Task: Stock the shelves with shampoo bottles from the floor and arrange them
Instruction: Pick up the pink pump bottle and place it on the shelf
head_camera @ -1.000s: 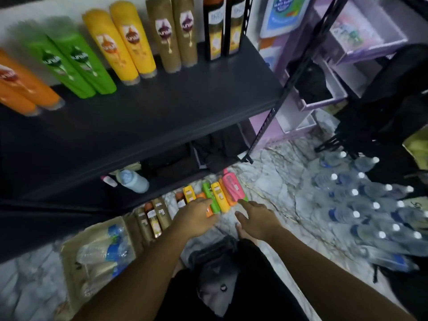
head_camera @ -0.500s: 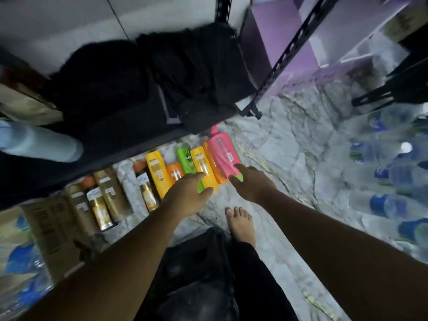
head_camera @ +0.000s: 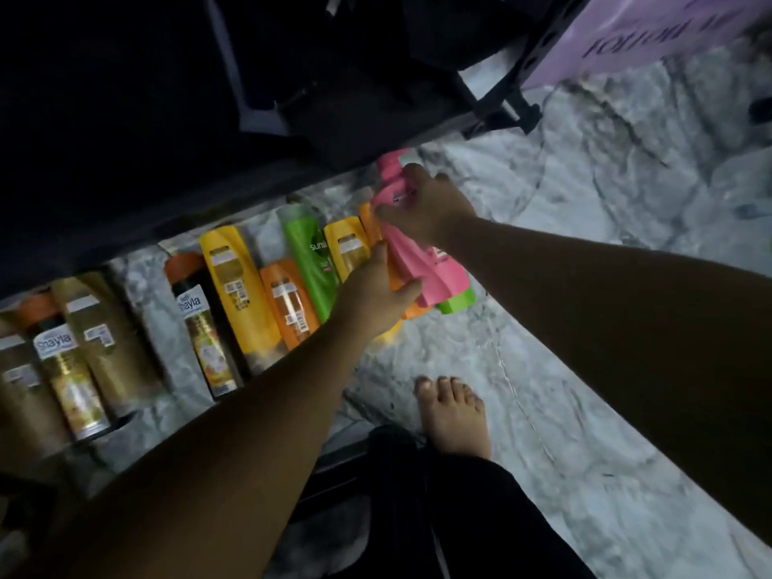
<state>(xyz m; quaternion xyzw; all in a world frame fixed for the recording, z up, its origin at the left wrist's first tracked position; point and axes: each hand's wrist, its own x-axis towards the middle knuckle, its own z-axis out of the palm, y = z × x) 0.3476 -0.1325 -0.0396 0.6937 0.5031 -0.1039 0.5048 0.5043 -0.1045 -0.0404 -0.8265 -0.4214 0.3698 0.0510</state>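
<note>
Floor [head_camera: 585,286]: pale marbled surface, filling the lower right of the view.
Shelf [head_camera: 167,140]: dark and low, across the top left, its front edge just above the bottles.
Purple box [head_camera: 651,31]: top right, beside the shelf's black upright.
Row of bottles [head_camera: 238,294]: flat on the floor side by side along the shelf edge; gold ones on the left, then dark ones with orange caps, then yellow, orange and green. Their long axes run from the person toward the shelf.
Pink bottle [head_camera: 422,261]: at the right end of the row, slanting from far left to near right. Its narrow end points at the shelf and its broad end at the person. It overlaps the orange bottle [head_camera: 415,311] next to it, and a green end shows beneath its near end.
Right hand [head_camera: 426,206]: fingers curled round the far half of the pink bottle, grasping it from the right.
Left hand [head_camera: 372,290]: lies over the near ends of the yellow and orange bottles left of the pink one, thumb against the pink bottle; whether it grips any of them cannot be told.
Bare foot [head_camera: 455,415]: on the floor, nearer the person than the row.
</note>
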